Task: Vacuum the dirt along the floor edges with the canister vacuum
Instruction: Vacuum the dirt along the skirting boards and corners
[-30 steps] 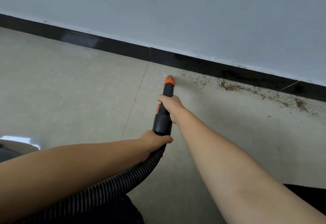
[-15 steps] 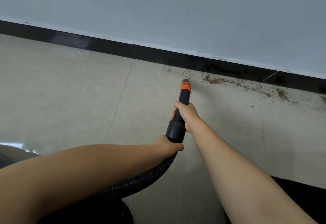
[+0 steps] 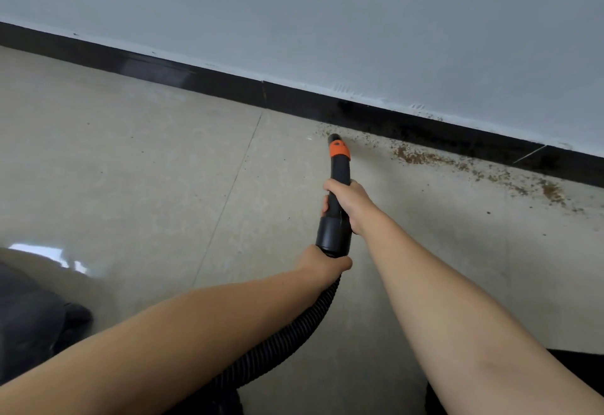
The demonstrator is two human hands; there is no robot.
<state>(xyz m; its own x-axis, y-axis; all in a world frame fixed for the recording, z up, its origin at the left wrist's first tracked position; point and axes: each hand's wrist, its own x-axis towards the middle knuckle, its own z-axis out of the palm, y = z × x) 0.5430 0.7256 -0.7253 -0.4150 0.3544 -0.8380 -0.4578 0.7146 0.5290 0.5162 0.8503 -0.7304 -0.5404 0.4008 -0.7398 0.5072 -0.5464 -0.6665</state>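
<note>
Right hand wrapped around the black nozzle tube, fingers curled over its top; left hand gripping the ribbed hose just behind the wide black cuff. No legible brand or lettering on the tool. Orange collar near the tip, which sits at the left end of the brown dirt strewn along the black baseboard. Beige tiled floor; pale wall above.
</note>
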